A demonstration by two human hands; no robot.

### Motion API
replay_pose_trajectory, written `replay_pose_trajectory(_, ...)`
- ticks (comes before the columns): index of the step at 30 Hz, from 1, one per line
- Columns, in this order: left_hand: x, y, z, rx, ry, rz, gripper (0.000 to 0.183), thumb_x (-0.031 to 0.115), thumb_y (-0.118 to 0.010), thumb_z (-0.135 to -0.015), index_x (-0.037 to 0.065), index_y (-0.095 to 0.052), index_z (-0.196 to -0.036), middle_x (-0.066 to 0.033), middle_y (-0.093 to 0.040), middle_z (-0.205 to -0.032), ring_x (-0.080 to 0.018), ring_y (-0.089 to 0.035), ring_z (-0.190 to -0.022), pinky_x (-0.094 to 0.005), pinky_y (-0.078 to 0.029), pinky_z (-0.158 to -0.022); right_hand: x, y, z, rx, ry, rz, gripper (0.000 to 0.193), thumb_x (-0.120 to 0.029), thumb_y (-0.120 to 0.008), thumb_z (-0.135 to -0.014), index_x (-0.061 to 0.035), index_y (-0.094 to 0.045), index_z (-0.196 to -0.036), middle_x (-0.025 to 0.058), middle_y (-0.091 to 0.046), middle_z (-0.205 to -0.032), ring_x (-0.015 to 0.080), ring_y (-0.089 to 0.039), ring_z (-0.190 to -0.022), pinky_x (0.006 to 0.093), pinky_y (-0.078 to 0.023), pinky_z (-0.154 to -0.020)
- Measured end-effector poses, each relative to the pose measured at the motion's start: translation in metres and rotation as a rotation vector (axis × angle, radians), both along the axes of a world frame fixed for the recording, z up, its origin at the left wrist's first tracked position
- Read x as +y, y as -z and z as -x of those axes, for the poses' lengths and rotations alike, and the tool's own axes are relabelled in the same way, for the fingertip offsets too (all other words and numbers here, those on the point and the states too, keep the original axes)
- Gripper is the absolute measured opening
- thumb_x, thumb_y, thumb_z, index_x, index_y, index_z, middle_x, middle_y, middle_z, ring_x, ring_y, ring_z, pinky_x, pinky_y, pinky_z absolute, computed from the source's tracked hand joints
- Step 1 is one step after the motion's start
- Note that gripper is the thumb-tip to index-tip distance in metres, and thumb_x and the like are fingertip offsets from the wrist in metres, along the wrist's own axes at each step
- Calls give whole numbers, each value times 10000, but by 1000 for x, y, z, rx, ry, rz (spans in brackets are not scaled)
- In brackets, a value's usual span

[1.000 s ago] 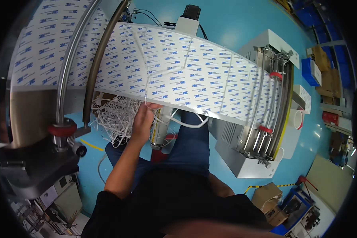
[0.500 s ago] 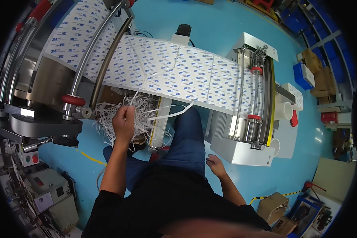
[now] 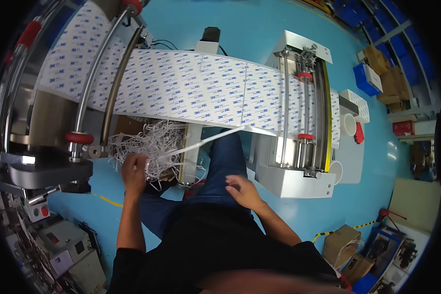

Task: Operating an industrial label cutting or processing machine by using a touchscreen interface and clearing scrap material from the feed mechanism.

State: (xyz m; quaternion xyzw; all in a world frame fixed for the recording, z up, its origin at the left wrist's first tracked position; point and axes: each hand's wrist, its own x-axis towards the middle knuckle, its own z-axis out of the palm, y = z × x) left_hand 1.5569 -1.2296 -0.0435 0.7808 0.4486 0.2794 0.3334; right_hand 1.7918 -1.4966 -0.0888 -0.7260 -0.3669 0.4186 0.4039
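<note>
Left hand (image 3: 134, 172) — grip unclear — by tangled strips (image 3: 157, 143); right hand (image 3: 244, 192) apart, empty
Guide your white strip (image 3: 199, 144) evenly; don't jerk

Left hand (image 3: 133, 172): extended, curled | right hand (image 3: 244, 192): angled leftward, loosely uncurled | well apart

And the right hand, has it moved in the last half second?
Yes: the right hand has moved left, away from the white machine base at the picture's right, and now overlaps the jeans.
</note>
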Motion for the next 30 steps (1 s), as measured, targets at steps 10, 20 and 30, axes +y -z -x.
replay_pose_trajectory(10,-24,18,56,-92,-156,373,301,236,-483,-950,-18,-618,-865,7,-506,-647,-79,-449,-599,-233,-375,-604,158,-1,46,819,-100,-387,690,-23,-615,-826,-73,-233,-1399,110,-349,-1400,110,-552,-923,255,-483,-762)
replay_pose_trajectory(20,-20,21,8,26,-210,237,304,221,-487,-930,-13,-574,-1105,-59,-641,-912,-173,-589,-875,-267,-432,-818,170,4,38,1017,-72,-294,350,-169,-562,-899,-53,-489,-1221,88,-621,-1018,133,-587,-880,248,-480,-730)
replay_pose_trajectory(30,-3,-9,-105,-478,16,864,362,320,-452,-957,-6,-609,-948,-36,-564,-729,-92,-523,-660,-256,-448,-648,124,18,35,1277,140,-565,543,27,-533,-831,-120,-375,-1330,127,-494,-1227,116,-542,-819,274,-456,-760)
